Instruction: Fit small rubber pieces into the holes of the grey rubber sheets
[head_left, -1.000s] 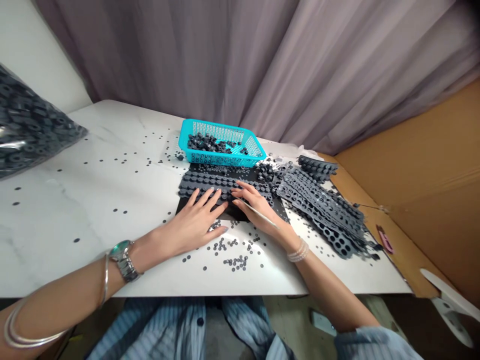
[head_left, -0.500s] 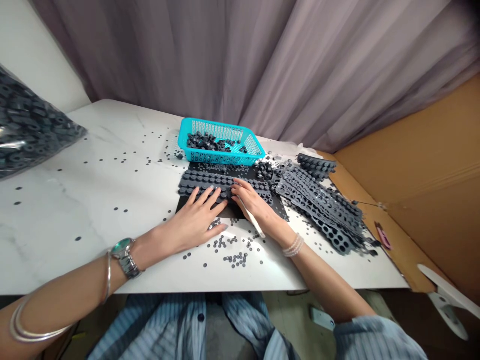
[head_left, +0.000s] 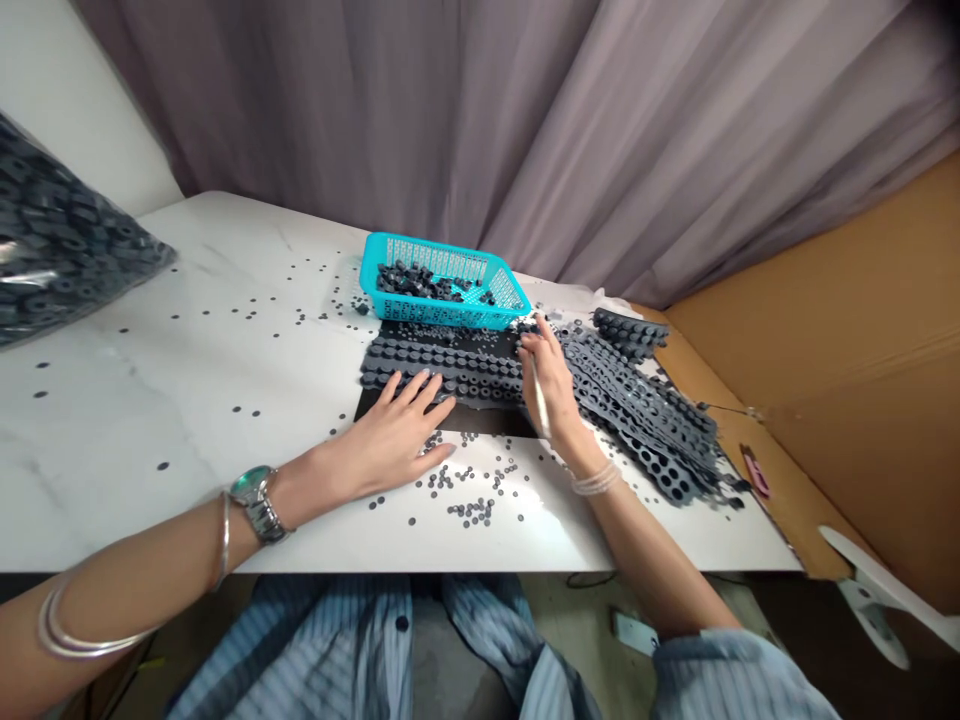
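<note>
Evidently, presses down with one left hand (head_left: pixel 397 430) at about seven o'clock, fingers spread flat, on the near edge of the studded sheet (head_left: pixel 420 357), taking that sheet as the centre of the dial. Grips one slim white tool (head_left: pixel 538 395) in the right hand (head_left: pixel 551 380) at three o'clock, with bent fingertips near the small black parts by the basket's right end. Cannot tell whether to call the studded sheet one piece or several strips laid edge to edge, and cannot see its right end behind the hand. Shows one black mat (head_left: pixel 495 422) beneath, mostly covered.

Counts one turquoise basket (head_left: pixel 450 316) at twelve o'clock, holding too many black parts (head_left: pixel 412 281) to number. Finds one heap of perforated sheets (head_left: pixel 645 410) at three, overlapping too much for a count, and at least one curled sheet (head_left: pixel 631 330) at two. Adds one pink cutter (head_left: pixel 754 472) between three and four.

Scatters uncounted tiny discs (head_left: pixel 471 514) at six and more toward ten. Cuts off one clear bag (head_left: pixel 67 240) of dark pieces at ten, and one white curved object (head_left: pixel 874 605) at four, by the picture's edges.
</note>
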